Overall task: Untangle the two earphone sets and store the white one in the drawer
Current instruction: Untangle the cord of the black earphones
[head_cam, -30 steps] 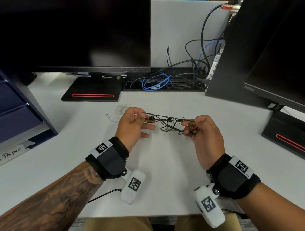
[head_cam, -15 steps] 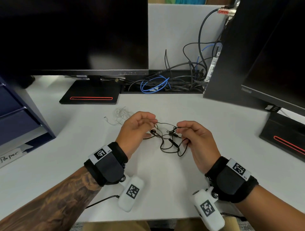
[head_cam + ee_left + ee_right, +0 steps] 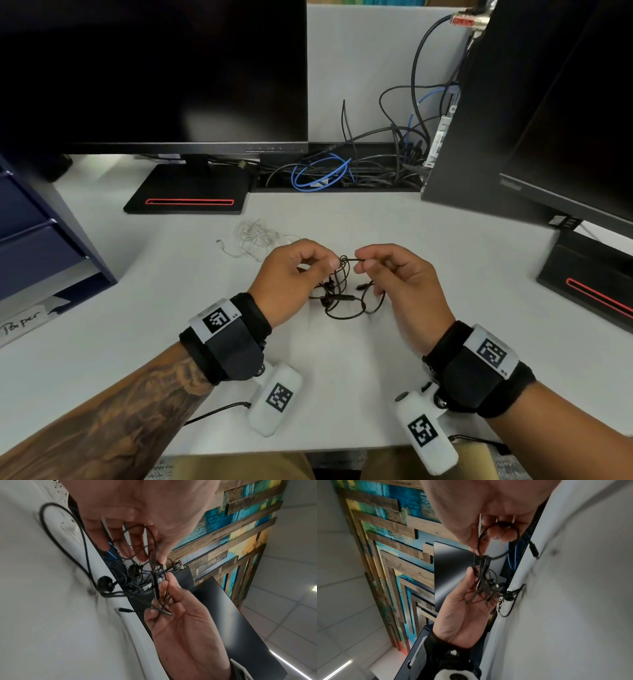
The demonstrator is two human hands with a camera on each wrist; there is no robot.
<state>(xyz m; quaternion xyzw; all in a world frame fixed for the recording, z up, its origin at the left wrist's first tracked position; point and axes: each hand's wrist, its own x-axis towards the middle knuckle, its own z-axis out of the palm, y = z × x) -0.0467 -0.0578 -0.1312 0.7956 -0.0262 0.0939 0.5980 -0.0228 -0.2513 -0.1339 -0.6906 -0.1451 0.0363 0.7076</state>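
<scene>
The black earphone set (image 3: 346,294) hangs as a loose tangle between both hands, its lower loops touching the white desk (image 3: 342,359). My left hand (image 3: 310,262) pinches the cord near the top of the tangle. Close beside it, my right hand (image 3: 363,262) pinches the same cord. In the left wrist view the black earbuds (image 3: 104,583) dangle just above the desk. The right wrist view shows black cord (image 3: 483,577) bunched between both hands' fingers. The white earphone set (image 3: 255,238) lies apart in a small heap on the desk, behind my left hand.
A dark blue drawer unit (image 3: 30,226) stands at the left edge, its drawers closed. One monitor base (image 3: 188,192) sits at the back, another monitor (image 3: 561,137) and base at the right. Loose cables (image 3: 342,171) fill a tray at the back.
My hands have come together from about a hand's width apart to almost touching. The stretched black cord has gone slack and now hangs bunched below them. The white set has not moved.
</scene>
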